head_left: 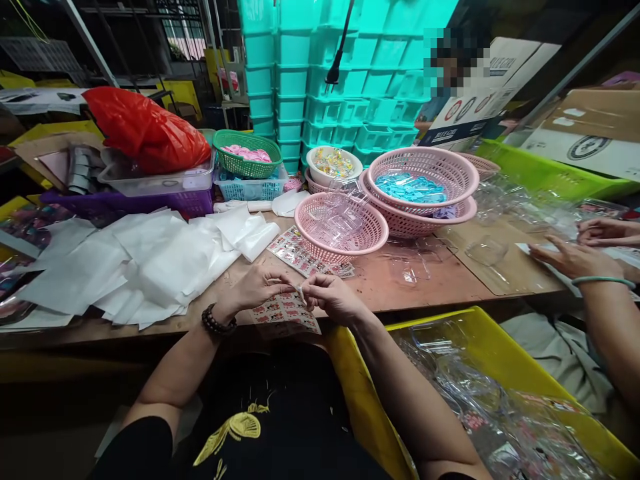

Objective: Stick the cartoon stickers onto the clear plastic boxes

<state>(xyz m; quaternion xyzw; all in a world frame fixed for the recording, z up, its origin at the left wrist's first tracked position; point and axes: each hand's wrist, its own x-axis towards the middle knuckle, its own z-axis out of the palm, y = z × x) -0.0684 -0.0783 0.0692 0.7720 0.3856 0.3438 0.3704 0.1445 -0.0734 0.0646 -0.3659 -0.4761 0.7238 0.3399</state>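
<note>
Both hands meet at the table's front edge, over a printed sticker sheet (287,315) with rows of small red, black and white pictures. My left hand (257,291), with a dark bead bracelet on its wrist, has its fingers closed at the sheet's upper edge. The fingers of my right hand (330,297) are pinched together, with a small white piece (300,291) at their tips; its kind is too small to tell. Just beyond lie more sticker sheets (290,250), partly under a pink basket (300,230) holding clear plastic shells (340,217).
White sheets (150,260) are heaped at left. Behind stand a pink basket of blue pieces (410,189), a white bowl (313,160), a green basket (220,150) and teal crates (290,87). A yellow bin (480,327) stands at lower right. Another person's hands (575,257) work at far right.
</note>
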